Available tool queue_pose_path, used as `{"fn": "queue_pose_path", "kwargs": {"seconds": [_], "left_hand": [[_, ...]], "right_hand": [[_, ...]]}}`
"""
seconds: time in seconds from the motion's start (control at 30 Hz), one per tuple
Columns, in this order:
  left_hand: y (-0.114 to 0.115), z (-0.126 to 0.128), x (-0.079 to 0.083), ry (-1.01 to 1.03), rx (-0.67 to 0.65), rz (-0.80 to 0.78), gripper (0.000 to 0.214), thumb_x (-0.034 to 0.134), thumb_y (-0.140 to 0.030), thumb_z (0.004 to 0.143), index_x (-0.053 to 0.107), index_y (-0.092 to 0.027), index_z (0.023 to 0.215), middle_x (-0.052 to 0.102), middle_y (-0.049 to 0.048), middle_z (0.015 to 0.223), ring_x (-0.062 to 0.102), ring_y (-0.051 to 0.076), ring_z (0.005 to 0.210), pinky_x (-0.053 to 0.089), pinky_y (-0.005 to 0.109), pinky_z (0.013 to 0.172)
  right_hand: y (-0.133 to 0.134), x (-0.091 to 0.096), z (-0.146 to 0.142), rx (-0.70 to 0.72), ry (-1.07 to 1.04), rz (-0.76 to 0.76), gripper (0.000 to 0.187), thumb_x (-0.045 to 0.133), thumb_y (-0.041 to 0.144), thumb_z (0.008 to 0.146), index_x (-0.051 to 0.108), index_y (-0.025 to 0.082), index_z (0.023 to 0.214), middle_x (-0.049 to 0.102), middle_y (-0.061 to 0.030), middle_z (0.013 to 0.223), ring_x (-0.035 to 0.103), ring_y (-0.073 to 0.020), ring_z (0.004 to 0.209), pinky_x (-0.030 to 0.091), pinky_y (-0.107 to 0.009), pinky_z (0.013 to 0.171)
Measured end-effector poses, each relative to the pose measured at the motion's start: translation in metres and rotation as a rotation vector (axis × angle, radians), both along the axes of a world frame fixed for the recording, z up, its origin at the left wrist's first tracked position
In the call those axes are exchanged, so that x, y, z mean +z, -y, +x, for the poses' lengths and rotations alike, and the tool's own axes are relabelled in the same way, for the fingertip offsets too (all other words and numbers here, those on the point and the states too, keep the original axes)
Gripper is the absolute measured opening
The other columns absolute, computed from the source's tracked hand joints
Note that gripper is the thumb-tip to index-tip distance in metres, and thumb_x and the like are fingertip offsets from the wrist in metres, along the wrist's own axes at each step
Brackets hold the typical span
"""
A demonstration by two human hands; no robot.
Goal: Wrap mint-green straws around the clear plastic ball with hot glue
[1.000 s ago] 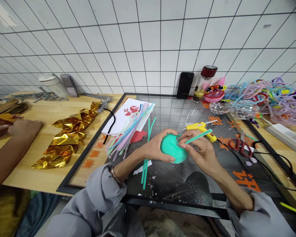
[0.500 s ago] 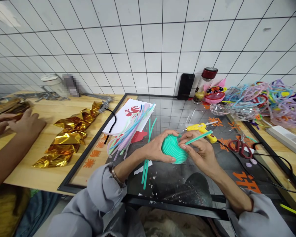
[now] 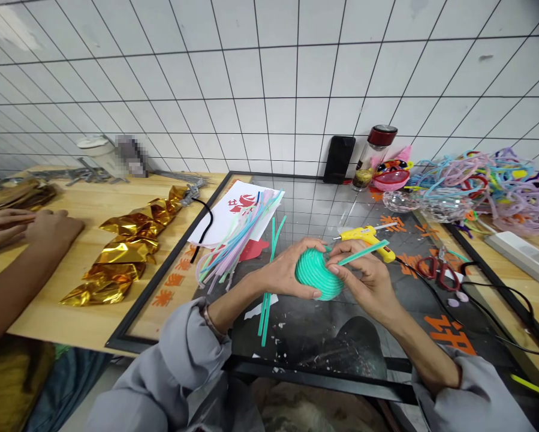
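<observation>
A green ball wound from pipe cleaners is held just above the dark glossy tabletop. My left hand is wrapped round its left side, thumb below and fingers over the top. At the ball's upper right, my right hand pinches a green pipe cleaner, whose free end sticks out to the upper right. The pinched end meets the ball near the fingertips, which partly hide it. More loose green pipe cleaners lie on the table left of the ball, passing under my left wrist.
A yellow glue gun lies behind my right hand, red-handled scissors to its right. Pastel pipe cleaners rest on white paper. A phone and bottle stand at the wall. At left are gold foil and another person's hands.
My hands, the ball and the pinched pipe cleaner stay almost the same. At the left, the other person's hands have shifted slightly.
</observation>
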State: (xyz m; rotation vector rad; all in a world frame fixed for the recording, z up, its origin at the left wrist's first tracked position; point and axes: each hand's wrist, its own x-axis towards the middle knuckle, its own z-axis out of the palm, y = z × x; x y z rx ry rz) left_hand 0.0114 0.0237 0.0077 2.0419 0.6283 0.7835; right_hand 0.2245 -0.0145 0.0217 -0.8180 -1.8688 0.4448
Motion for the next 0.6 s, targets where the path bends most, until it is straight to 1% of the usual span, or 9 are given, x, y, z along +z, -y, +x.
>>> {"fn": "queue_pose_path", "kwargs": {"seconds": [0.3,0.5,0.6], "left_hand": [[-0.0004,0.0,-0.0003,-0.009,-0.002,0.004,0.072,0.086,-0.042,0.063,0.047,-0.024,0.121,0.048,0.0128,0.142,0.05,0.034,0.133,0.039,0.051,0.112],[0.0005,-0.0007,-0.002,-0.02,0.007,0.007,0.073,0.087,-0.04,0.062,0.047,-0.024,0.121,0.049,0.0127,0.142,0.051,0.034,0.132,0.04,0.052,0.112],[0.0008,-0.001,-0.0016,-0.021,0.001,0.01,0.071,0.086,-0.042,0.063,0.046,-0.025,0.12,0.048,0.0127,0.143,0.049,0.034,0.134,0.04,0.052,0.112]], "right_hand": [[0.0006,-0.0002,-0.0001,-0.011,-0.02,-0.038,0.007,0.067,0.023,0.091,0.073,0.024,0.087,0.07,-0.0033,0.095,0.065,-0.0206,0.093,0.05,-0.04,0.085],[0.0006,0.0013,0.0001,-0.001,-0.016,-0.016,0.008,0.067,0.021,0.091,0.074,0.025,0.089,0.069,-0.0031,0.097,0.065,-0.0194,0.094,0.051,-0.037,0.085],[0.0004,0.0008,0.0,-0.003,-0.026,-0.019,0.008,0.067,0.02,0.09,0.073,0.024,0.086,0.069,-0.0025,0.097,0.064,-0.0192,0.094,0.05,-0.037,0.086]]}}
